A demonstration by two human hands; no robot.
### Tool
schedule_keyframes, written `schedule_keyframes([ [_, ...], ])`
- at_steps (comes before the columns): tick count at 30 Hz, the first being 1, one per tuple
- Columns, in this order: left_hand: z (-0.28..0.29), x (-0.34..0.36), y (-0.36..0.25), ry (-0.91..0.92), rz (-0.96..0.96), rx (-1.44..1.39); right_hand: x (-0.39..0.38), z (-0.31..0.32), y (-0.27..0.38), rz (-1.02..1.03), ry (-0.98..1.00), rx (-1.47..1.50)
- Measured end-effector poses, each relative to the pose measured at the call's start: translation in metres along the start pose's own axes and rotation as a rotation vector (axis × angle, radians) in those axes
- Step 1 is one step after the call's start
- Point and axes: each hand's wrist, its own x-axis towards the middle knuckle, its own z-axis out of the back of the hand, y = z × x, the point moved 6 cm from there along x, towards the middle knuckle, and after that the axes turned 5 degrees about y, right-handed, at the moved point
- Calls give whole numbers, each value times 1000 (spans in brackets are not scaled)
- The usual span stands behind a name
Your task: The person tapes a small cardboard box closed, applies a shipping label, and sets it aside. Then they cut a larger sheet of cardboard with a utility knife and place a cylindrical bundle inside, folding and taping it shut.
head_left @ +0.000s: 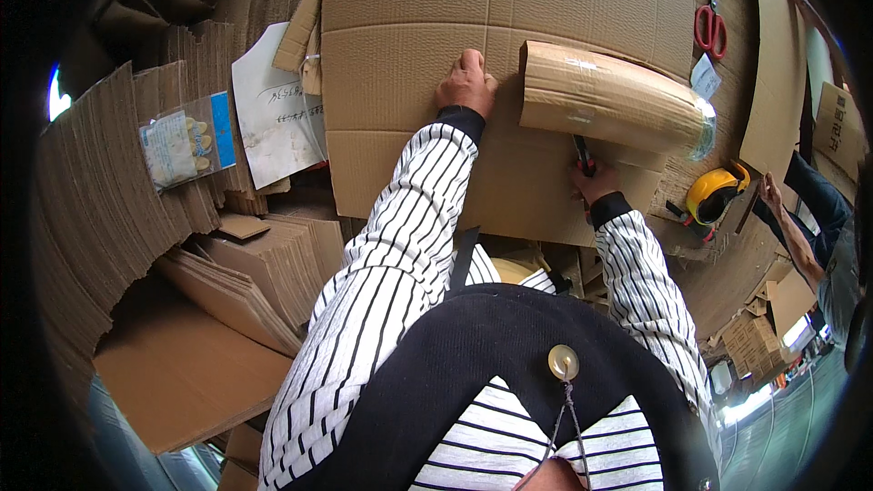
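The left hand (467,88), fingers curled in, rests on a flat brown cardboard sheet (400,82), far centre, seemingly not folded yet; the right hand (597,184) grips a black-and-red tool (586,164); the brown cardboard roll (609,100) looks already taped.

2 hands of the wearer, the left hand (467,86) and right hand (597,184), are showing, plus 1 co-worker's hand (771,195). 1 red-and-black hand tool (587,164), 1 curved corrugated-cardboard bundle (605,95), 1 red-handled scissors pair (712,15), 1 yellow tape dispenser (708,189) and 1 blue-edged plastic packet (186,145) are appearing.
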Motion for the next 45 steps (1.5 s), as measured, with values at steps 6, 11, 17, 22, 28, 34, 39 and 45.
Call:
schedule_keyframes([
  [6,-1,4,-1,2,9,30,-13,3,24,8,-1,20],
  [11,0,13,-6,55,47,61,-14,2,25,9,-22,46],
  [17,-3,27,-12,23,27,101,-18,4,30,-43,-33,-69],
  [22,-3,24,-18,-16,29,93,-11,4,17,-14,-28,-46],
  [28,-1,24,-13,-29,24,85,-18,2,27,-49,26,7],
  [34,-1,33,-22,19,56,94,-20,2,26,-64,19,56],
  [39,8,49,-24,25,103,64,-15,0,25,-24,11,-46],
  [45,12,71,-38,53,112,114,-10,-1,16,40,-45,-164],
])
